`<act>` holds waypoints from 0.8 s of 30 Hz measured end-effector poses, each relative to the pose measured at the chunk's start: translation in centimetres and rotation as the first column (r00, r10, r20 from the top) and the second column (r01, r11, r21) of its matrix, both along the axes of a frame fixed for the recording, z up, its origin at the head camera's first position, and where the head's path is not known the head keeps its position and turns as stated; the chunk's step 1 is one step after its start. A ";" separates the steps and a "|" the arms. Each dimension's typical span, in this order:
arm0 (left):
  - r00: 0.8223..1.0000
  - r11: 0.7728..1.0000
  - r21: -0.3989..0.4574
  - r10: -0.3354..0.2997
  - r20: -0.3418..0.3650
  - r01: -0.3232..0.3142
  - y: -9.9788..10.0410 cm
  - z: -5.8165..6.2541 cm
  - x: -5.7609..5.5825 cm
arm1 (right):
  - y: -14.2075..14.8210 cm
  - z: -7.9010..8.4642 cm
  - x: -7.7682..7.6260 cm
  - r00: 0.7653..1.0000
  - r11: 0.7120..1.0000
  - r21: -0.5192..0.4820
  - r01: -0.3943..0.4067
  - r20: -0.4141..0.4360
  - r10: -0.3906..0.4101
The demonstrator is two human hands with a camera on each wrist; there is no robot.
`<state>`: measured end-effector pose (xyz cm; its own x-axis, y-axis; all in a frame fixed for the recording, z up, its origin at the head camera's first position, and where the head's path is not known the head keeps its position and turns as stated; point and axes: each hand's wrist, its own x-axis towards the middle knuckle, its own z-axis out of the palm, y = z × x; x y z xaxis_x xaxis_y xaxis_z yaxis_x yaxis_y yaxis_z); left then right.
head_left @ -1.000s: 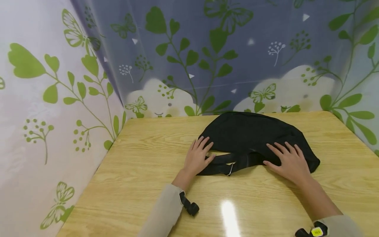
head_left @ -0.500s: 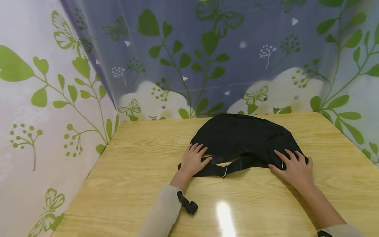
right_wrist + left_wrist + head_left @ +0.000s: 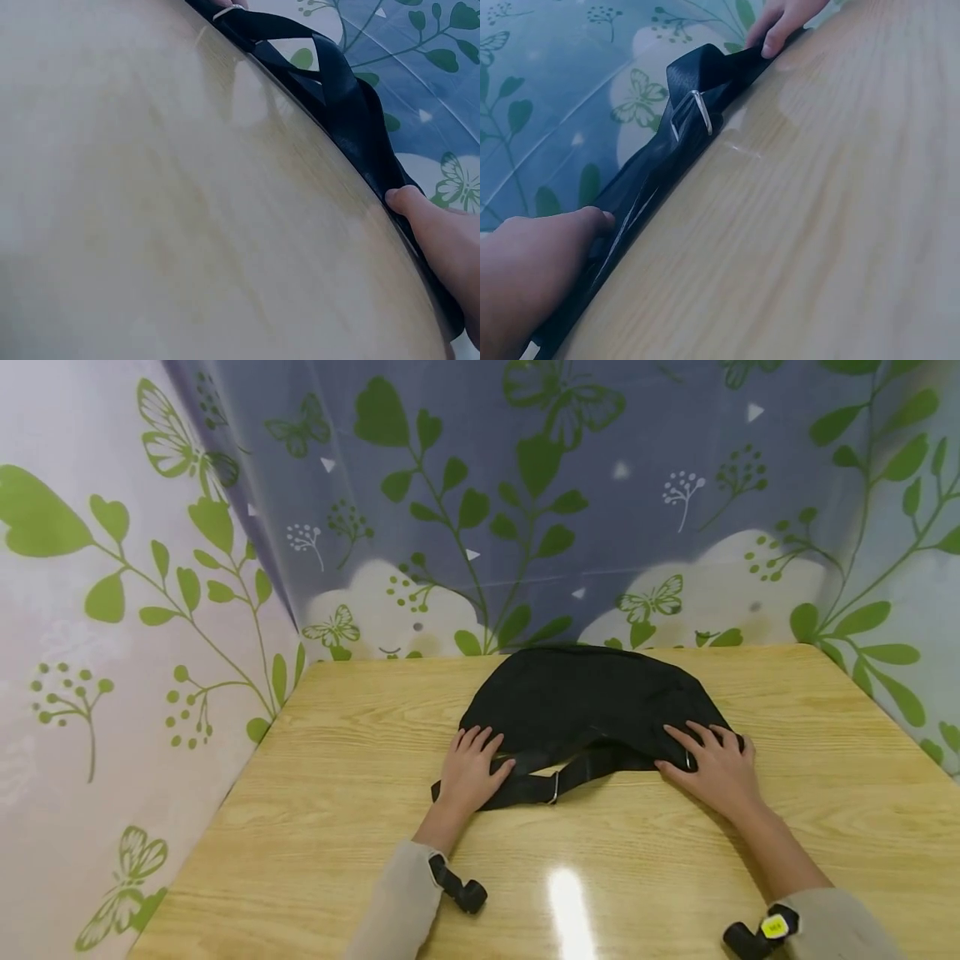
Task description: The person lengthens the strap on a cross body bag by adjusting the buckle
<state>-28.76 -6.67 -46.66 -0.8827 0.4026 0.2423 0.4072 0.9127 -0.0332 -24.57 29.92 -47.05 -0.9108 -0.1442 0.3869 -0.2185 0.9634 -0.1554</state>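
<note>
A black crescent-shaped bag [image 3: 577, 702] lies flat near the back of the table, its curved side facing the wall. Along its near side runs a black strap [image 3: 517, 790] with a metal buckle [image 3: 554, 787]. My left hand [image 3: 468, 772] rests over the bag's left end and strap, fingers spread. At the opposite end, my right hand [image 3: 716, 768] lies on the bag, its fingers also spread. Another bit of metal [image 3: 688, 761] shows beside the right fingers. In the right wrist view, the strap [image 3: 337, 97] rises in a loose loop; the right thumb [image 3: 405, 201] touches the bag's edge.
The wood-grain table [image 3: 360, 752] meets a patterned blue cloth wall [image 3: 465, 460] behind the bag. A pale patterned cloth [image 3: 67, 610] stands along the left side, with another at the right. A light reflection shines on the tabletop at the front.
The bag has shifted left across the table, with both hands on it. My right hand first slid outward to the bag's right end, then came left with it.
</note>
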 end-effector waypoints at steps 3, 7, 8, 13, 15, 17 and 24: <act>1.000 1.000 0.007 0.017 -0.002 -0.017 -0.6 0.0 0.2 | -0.4 -0.1 -0.8 1.000 1.000 -0.007 -0.021 0.002 0.021; 0.999 0.999 0.018 0.046 0.004 -0.046 -1.2 0.1 0.5 | -1.1 -0.3 -1.9 0.999 0.999 -0.010 -0.052 -0.013 0.052; 0.999 0.998 0.021 0.054 0.007 -0.054 -1.4 0.1 0.6 | -1.2 -0.3 -2.1 0.998 0.998 -0.006 -0.057 -0.018 0.057; 0.996 0.995 0.034 0.090 0.014 -0.091 -2.1 -0.1 0.5 | -2.0 -0.4 -3.1 0.995 0.996 -0.002 -0.085 -0.051 0.085; 0.995 0.994 0.040 0.097 0.006 -0.097 -2.4 -0.2 0.4 | -2.3 -0.5 -3.5 0.994 0.996 0.001 -0.094 -0.060 0.094; 0.995 0.994 0.045 0.101 -0.007 -0.101 -2.6 -0.2 0.2 | -2.6 -0.5 -3.7 0.993 0.995 0.004 -0.102 -0.066 0.102; 0.996 0.996 0.040 0.078 -0.051 -0.076 -2.8 -0.3 0.2 | -3.1 -0.8 -3.9 0.970 0.990 0.018 -0.142 -0.197 0.143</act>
